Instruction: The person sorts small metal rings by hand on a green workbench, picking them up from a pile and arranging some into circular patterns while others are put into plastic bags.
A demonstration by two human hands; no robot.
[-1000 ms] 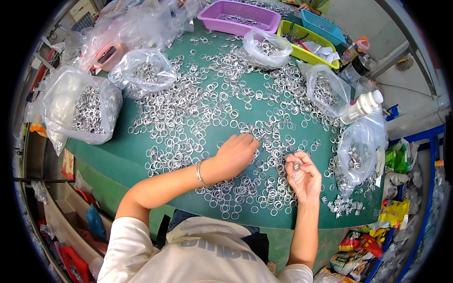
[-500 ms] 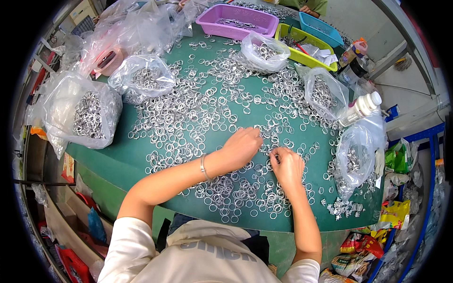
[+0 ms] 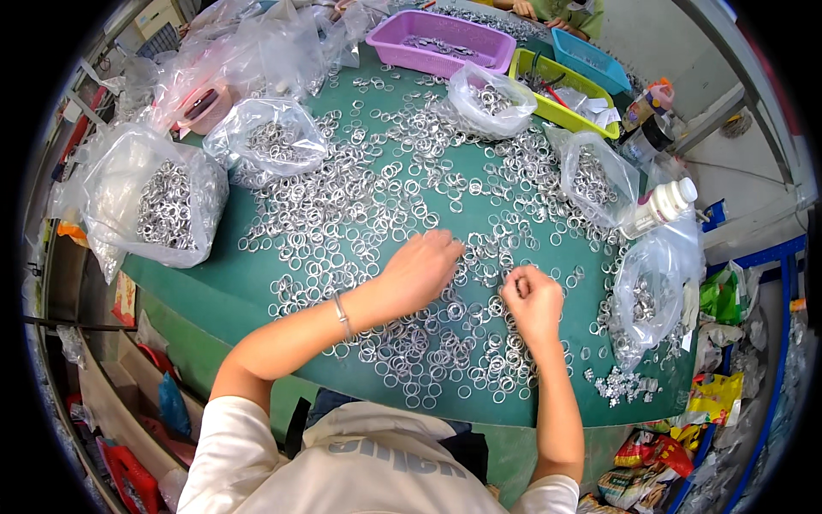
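So the whole green table (image 3: pixel 223 295) is basically carpeted in small silver metal rings (image 3: pixel 360 206), spread out flat in one loose layer rather than heaped. My guess is that's so single rings can be picked out without digging.

The person's left hand (image 3: pixel 419 270) lies palm-down right on the rings near the middle of the table, fingers loosely curled and pointing toward 1 o'clock. It's touching them, but whether anything is actually pinched underneath can't be made out. There's a thin bracelet (image 3: pixel 342 315) on that wrist.

The right hand (image 3: pixel 533 300) sits just at 3 o'clock from the left one, near it but not touching. It's bunched into a loose fist with the fingertips drawn together, and it looks like it's pinching a ring or two up at the top. Too small to say for sure.

Rings lie all around both hands: a thick patch at 6 o'clock between the forearms, and the widest spread running off toward 11 and 12 o'clock.

Around the rim are clear plastic bags stuffed with more rings, probably kept there for easy reach: a big bag (image 3: pixel 154 201) at 9 o'clock, another (image 3: pixel 270 141) at 11, one (image 3: pixel 646 295) at 3. A purple tray (image 3: pixel 441 43), a yellow-green tray (image 3: pixel 569 94) and a blue one (image 3: pixel 591 58) sit at the far edge around 12 to 1, and a white bottle (image 3: pixel 659 207) lies tipped at 2 o'clock.
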